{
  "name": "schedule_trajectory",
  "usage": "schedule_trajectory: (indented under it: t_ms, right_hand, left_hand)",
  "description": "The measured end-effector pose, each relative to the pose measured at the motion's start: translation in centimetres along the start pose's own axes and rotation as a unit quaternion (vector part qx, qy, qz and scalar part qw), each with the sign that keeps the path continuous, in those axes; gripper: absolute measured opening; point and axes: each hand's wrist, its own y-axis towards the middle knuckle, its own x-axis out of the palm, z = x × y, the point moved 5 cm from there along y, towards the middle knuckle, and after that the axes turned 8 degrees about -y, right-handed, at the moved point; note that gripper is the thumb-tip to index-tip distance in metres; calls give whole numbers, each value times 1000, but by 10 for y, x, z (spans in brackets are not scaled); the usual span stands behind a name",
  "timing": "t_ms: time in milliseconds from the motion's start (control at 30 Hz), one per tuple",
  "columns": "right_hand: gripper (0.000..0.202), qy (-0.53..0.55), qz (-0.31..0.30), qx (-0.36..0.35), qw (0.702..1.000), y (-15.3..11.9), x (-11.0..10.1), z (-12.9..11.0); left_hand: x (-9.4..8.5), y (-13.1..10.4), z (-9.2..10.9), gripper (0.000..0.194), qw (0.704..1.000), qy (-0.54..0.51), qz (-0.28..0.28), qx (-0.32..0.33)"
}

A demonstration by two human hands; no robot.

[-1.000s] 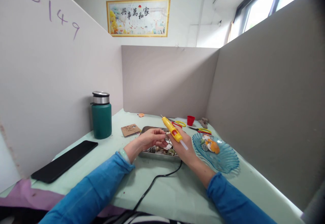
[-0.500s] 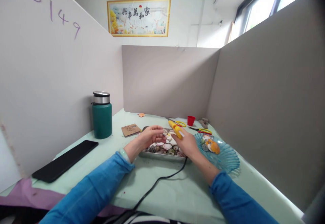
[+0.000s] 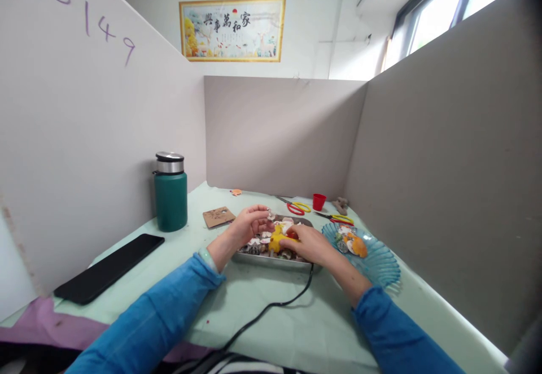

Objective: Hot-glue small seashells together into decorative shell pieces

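My left hand (image 3: pixel 249 227) pinches a small shell (image 3: pixel 270 214) between thumb and fingers, above the left part of a metal tray (image 3: pixel 271 261). Shells of white, brown and grey fill the tray. My right hand (image 3: pixel 308 242) is closed on a yellow glue gun (image 3: pixel 277 238) with a red part, held low over the shells. A black cord (image 3: pixel 271 305) runs from near the tray's right end down to the table's front edge. The tips of some left fingers are hard to make out.
Right of the tray lies a blue glass plate (image 3: pixel 381 264) holding shells and an orange piece. Behind are scissors (image 3: pixel 298 208), more scissors (image 3: pixel 339 218) and a red cup (image 3: pixel 319 201). Leftward are a brown card (image 3: pixel 218 217), a green bottle (image 3: pixel 170 201) and a black phone (image 3: pixel 109 268). Grey partitions enclose the table.
The glue gun in my right hand has come down and swung its front to the left, over the shells. My left hand has risen slightly with the small shell.
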Motion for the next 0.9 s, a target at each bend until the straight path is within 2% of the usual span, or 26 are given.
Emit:
schedule_trajectory:
  t_ms: [100,200,300,367,500,900]
  right_hand:
    - [40,39,68,6,997,-1,-18,-3]
    - [41,146,147,-1,978,-5,-34,-10]
    - [35,249,160,-6,955,-7,-33,-17]
    - [30,273,169,0,947,-9,-29,-20]
    - [26,273,185,-7,944,-12,-21,-24]
    - [8,190,240,-56,950,-14,-22,-28]
  left_hand:
    - [0,1,-4,25,1000,27,-12,0]
    - [1,1,-6,28,998,56,-21,0]
    - [3,-1,-7,31,995,97,-24,-2]
    - [5,-2,-8,33,992,126,-32,-7]
    - [6,-3,-10,33,986,159,-44,-11]
    - [6,-4,-9,34,984,175,-40,-4]
